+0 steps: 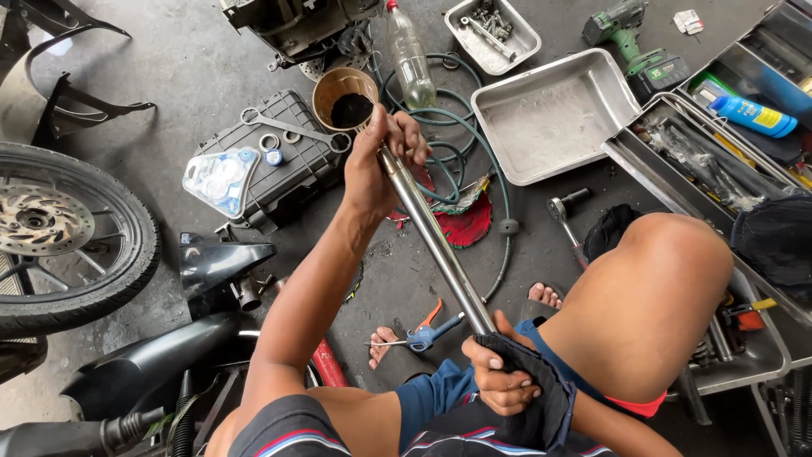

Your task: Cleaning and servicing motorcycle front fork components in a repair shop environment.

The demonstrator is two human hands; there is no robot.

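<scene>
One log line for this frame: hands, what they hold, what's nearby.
left hand: grips top of steel tube | right hand: holds tube's lower end with dark cloth | nearby: cup of dark oil

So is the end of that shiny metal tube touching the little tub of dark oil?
Cannot tell. In the head view the left hand wraps the metal tube top, hiding its end beside the tub rim.

The metal tube (436,241) is gleaming smooth and glossy, a dark cloth (533,389) is looking matt, and the concrete floor (194,68) is showing rough.
</scene>
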